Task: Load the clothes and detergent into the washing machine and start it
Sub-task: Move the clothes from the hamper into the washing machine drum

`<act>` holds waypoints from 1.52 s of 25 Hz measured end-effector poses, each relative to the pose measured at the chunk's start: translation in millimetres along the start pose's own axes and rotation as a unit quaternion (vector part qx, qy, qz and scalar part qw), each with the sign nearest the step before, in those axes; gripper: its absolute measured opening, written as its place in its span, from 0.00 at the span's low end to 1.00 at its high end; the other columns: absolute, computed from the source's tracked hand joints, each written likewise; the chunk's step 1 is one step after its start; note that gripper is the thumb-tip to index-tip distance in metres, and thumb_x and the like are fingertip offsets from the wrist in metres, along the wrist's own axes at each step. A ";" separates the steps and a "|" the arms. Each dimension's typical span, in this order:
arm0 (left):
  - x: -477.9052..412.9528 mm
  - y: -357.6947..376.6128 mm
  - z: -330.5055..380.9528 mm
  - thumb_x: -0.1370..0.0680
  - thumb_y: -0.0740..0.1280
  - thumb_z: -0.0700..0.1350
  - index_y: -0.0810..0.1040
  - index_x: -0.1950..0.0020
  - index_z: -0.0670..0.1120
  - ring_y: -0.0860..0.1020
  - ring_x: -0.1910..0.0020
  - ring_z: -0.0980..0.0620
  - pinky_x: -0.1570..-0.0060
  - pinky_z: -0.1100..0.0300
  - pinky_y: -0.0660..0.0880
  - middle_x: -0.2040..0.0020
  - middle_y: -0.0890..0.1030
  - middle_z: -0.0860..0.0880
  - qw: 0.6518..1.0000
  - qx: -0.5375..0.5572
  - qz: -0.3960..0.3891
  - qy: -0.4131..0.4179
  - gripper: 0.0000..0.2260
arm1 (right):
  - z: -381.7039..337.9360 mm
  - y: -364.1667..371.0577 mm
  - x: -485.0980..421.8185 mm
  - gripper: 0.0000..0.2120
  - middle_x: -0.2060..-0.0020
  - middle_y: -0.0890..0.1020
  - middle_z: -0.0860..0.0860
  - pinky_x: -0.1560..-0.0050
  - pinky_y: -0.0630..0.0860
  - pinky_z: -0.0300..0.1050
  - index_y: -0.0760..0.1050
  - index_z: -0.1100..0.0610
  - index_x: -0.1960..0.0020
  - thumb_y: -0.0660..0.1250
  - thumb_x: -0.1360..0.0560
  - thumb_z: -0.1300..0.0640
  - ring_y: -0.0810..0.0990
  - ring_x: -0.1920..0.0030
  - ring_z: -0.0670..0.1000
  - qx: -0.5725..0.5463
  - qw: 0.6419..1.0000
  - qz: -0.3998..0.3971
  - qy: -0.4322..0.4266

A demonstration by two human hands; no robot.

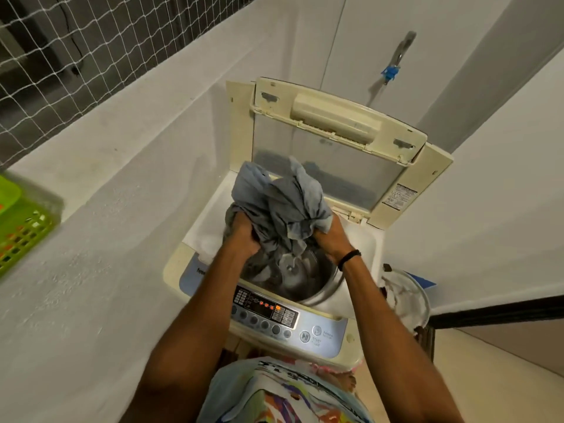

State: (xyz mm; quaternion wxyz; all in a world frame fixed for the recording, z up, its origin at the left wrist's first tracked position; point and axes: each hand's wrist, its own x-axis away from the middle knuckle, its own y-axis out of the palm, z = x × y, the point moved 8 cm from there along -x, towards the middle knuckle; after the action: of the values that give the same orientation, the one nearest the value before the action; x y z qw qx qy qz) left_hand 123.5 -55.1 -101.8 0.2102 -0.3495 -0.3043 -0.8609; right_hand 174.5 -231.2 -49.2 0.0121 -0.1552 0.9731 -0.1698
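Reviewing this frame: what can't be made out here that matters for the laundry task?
Head view only:
- Drum contents: mostly hidden by the grey clothes held by the left hand and right hand.
- Control panel labels: too small and blurred to read.
- Detergent: none visible.
- Green basket: cut off by the left edge.

clothes: grey-blue bundle, bunched, held above drum opening
washing machine: cream top-loader, lid raised, panel lit
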 end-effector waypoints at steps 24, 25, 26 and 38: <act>-28.3 265.2 -353.9 0.22 0.64 0.41 0.81 0.45 0.45 0.79 0.53 0.55 0.60 0.74 0.69 0.51 0.83 0.51 0.832 -0.546 -0.051 0.080 0.08 | 432.1 -243.7 220.1 0.15 0.69 0.75 0.54 0.67 0.76 0.46 0.70 0.54 0.67 0.61 0.22 0.64 0.74 0.68 0.53 -0.036 0.807 0.093 0.582; -53.0 267.6 -381.4 0.22 0.63 0.41 0.81 0.45 0.45 0.80 0.50 0.51 0.58 0.70 0.71 0.49 0.83 0.50 0.831 -0.553 -0.029 0.048 0.09 | 465.5 -247.9 217.1 0.15 0.68 0.76 0.52 0.63 0.78 0.45 0.69 0.52 0.67 0.62 0.22 0.61 0.75 0.65 0.52 -0.015 0.799 0.054 0.598; -85.6 269.7 -413.3 0.21 0.63 0.42 0.81 0.44 0.45 0.80 0.47 0.48 0.54 0.66 0.72 0.47 0.83 0.48 0.829 -0.559 -0.008 0.019 0.09 | 505.8 -255.3 210.9 0.13 0.65 0.78 0.51 0.56 0.81 0.46 0.70 0.50 0.66 0.63 0.23 0.59 0.77 0.62 0.51 -0.021 0.793 0.048 0.607; -333.5 168.3 -613.1 0.33 0.69 0.49 0.80 0.47 0.49 0.83 0.49 0.43 0.43 0.45 0.80 0.48 0.83 0.45 0.872 -0.446 0.156 -0.128 0.15 | 885.9 -180.4 130.2 0.42 0.25 0.62 0.59 0.28 0.60 0.63 0.57 0.50 0.24 0.68 0.31 0.35 0.60 0.26 0.64 0.262 0.804 -0.171 0.506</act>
State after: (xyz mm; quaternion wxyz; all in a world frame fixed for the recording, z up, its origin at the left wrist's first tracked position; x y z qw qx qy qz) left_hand 152.2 -538.8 -631.6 0.1223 -0.5561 0.1466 -0.8089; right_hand 172.0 -721.8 -819.7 -0.4709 -0.2021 0.7172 -0.4722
